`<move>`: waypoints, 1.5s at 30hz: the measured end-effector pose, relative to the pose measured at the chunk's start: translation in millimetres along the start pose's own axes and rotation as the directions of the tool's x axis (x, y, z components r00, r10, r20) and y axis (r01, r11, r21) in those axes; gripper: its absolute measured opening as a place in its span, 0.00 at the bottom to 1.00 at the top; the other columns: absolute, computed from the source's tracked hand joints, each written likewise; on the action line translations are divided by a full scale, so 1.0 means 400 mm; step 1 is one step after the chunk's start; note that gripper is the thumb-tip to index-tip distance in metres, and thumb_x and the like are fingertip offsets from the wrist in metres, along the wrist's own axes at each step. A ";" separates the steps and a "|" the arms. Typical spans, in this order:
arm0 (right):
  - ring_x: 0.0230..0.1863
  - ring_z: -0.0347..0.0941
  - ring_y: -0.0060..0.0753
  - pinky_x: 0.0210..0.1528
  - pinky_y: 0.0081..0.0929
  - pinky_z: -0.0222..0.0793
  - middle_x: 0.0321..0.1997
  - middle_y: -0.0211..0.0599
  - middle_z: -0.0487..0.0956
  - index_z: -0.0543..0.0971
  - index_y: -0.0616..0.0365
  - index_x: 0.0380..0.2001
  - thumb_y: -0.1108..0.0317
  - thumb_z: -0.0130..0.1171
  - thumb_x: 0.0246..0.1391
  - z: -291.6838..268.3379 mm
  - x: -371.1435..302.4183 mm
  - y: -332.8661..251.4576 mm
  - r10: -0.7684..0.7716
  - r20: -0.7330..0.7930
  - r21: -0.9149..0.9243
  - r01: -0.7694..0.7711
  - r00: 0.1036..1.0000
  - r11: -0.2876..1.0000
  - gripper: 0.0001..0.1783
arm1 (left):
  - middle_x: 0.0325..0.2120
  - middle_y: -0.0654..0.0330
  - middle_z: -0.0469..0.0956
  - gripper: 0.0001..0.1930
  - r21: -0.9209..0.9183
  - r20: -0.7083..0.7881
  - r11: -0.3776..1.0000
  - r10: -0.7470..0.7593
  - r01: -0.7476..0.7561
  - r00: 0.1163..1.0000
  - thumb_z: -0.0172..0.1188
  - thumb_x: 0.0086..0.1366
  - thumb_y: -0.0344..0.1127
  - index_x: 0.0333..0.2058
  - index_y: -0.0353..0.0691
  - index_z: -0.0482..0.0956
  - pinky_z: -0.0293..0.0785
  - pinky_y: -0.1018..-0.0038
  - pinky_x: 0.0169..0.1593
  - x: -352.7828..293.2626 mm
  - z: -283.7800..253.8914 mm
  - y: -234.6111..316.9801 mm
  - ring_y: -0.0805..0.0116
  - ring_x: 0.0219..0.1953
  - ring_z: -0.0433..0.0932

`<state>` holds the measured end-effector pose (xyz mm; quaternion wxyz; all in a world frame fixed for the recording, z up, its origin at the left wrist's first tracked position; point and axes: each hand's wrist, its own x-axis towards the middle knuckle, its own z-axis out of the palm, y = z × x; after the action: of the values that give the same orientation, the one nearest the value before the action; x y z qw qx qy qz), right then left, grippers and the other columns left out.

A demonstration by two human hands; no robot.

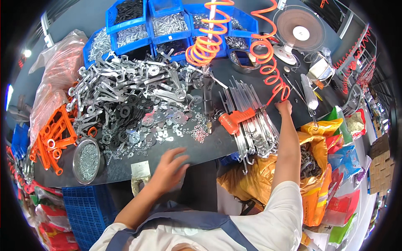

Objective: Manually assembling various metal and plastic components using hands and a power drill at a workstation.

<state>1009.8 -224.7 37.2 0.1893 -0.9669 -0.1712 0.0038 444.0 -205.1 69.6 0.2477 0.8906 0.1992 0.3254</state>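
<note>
My left hand [169, 170] hovers at the table's front edge, its fingers apart and holding nothing. Below its wrist, a small whitish block [140, 169] sits at the edge. My right hand [284, 108] reaches far out to the right, its fingers curled; the lowest loop of an orange coiled air hose [274, 75] touches it. What those fingers grip is hidden. Left of that hand, an orange pneumatic screwdriver [235, 120] lies across a bundle of hooked metal rods [255, 140]. Small nuts [200, 133] and clear washers [179, 118] are scattered beyond my left hand.
A big heap of grey metal levers [134, 81] covers the left of the table, with orange plastic frames [54, 134] and a steel bowl of small parts [88, 161] beside it. Blue bins [169, 25] and a fan [299, 31] stand behind. Yellow sacks [251, 180] crowd the right front.
</note>
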 end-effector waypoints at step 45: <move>0.21 0.71 0.29 0.27 0.27 0.67 0.20 0.37 0.75 0.82 0.64 0.26 0.66 0.65 0.39 -0.307 -0.610 -0.123 -0.786 0.045 0.236 0.758 0.617 0.608 0.11 | 0.49 0.48 0.71 0.17 -0.798 0.195 0.448 -0.443 0.404 0.875 0.54 0.64 0.28 0.51 0.29 0.69 0.73 0.70 0.52 -0.165 -0.066 0.068 0.61 0.49 0.75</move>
<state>772.6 -307.9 155.4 0.2527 -0.7714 -0.5839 0.0080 384.4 -252.9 71.1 0.6997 0.5864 0.2456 0.3260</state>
